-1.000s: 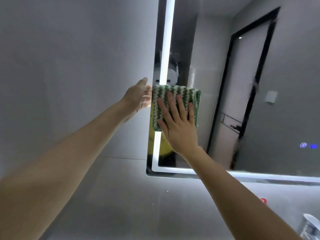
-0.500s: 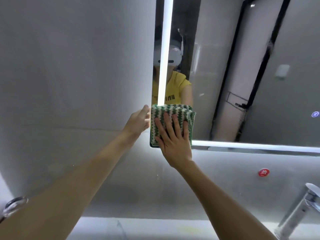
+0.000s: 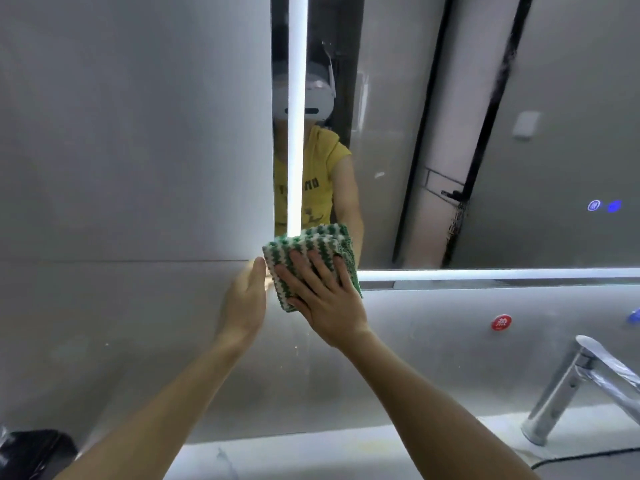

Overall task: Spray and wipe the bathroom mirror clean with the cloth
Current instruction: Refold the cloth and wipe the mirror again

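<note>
1. Head view, hands: right hand flat, fingers spread, pressing the green-and-white cloth against the lower left corner of the mirror. Left hand open just left of the cloth, fingers straight and together, fingertips at the mirror's left edge where it meets the grey wall; touching the wall or not, cannot tell.

2. Head view, cloth: folded into a thick pad, overhanging the mirror's bottom edge, covering the spot where the vertical light strip meets the horizontal light strip.

3. Head view, surroundings: chrome tap near right, red sticker on the wall under the mirror, dark object near left. No spray bottle in sight.

4. Progress, as a judgement: wiping under way, probably past spraying. Left strip seemingly covered down to the bottom corner. Faint marks visible on the glass further right, along the reflected dark door frame, so the wide right part likely remains.

5. Against the earlier pictures: cloth and both hands lower on the mirror than a second ago, down from mid-height of the left strip to the bottom corner; cloth tilted more. Camera aimed lower too, with the tap and counter more in view.
</note>
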A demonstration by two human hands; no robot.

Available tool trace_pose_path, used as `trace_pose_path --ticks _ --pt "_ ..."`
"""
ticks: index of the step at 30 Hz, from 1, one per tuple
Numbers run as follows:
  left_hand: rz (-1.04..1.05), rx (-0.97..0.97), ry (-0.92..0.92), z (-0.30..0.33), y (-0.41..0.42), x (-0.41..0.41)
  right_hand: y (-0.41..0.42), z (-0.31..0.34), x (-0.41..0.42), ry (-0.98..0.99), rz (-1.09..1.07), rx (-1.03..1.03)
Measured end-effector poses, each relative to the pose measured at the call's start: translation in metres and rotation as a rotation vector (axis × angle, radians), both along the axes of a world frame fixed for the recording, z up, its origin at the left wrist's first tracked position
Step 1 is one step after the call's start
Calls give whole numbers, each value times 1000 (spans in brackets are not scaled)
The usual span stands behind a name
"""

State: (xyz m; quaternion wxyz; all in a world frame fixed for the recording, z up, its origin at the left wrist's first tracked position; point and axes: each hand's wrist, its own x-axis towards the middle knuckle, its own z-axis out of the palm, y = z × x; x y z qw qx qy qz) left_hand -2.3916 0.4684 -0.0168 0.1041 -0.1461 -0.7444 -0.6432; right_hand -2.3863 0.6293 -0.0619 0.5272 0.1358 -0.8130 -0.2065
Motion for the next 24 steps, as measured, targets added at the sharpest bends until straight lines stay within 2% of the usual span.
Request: trace_pose_path --ticks 2,4,11,18,24 --pt "165 -20 211 -2 3 9 6 1 3 2 5 48" --pt "241 -48 363 2 9 20 14 5 7 1 11 68" --pt "142 -219 577 -3 51 59 89 27 32 2 46 44" --pt "213 -335 501 -25 125 92 212 45 68 39 85 37" --pt "274 -409 522 -6 188 100 287 53 86 46 97 50"
